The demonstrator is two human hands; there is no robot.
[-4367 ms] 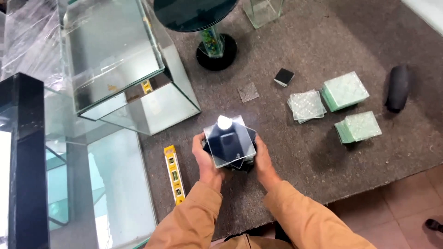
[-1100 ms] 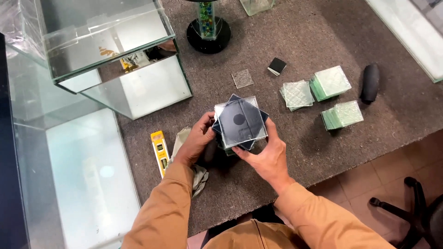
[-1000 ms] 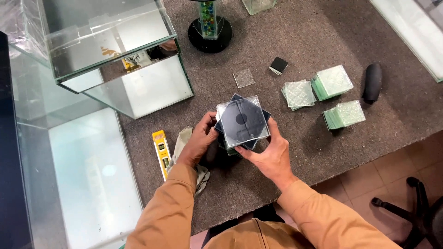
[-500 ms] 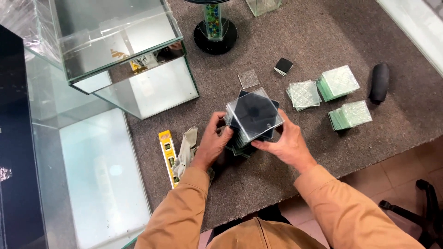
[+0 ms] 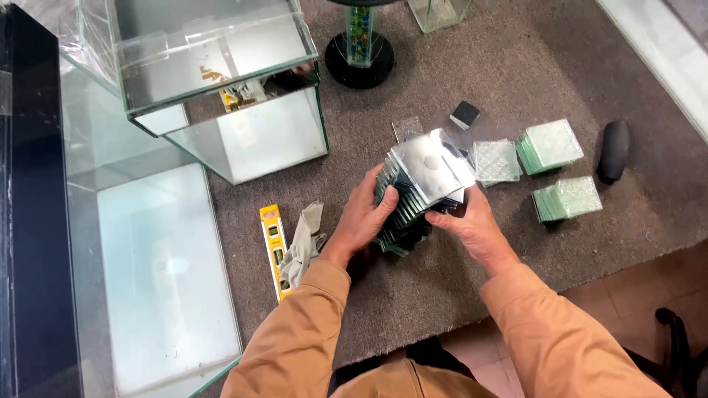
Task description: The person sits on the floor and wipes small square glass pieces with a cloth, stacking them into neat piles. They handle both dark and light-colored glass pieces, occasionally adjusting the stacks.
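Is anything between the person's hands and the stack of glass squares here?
Nothing visible. The left hand presses the side of the stack of glass squares and the right hand grips its other side, both touching it directly.

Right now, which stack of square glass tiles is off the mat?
The tall fanned stack of square glass tiles, held between left hand and right hand; the two greenish stacks rest on the mat.

A grey carpeted desk (image 5: 516, 51) carries everything. Left of the left hand (image 5: 361, 221) lie a yellow spirit level (image 5: 274, 249) and a rag (image 5: 301, 243). Right of the right hand (image 5: 472, 225) sit small stacks of glass squares (image 5: 566, 197).
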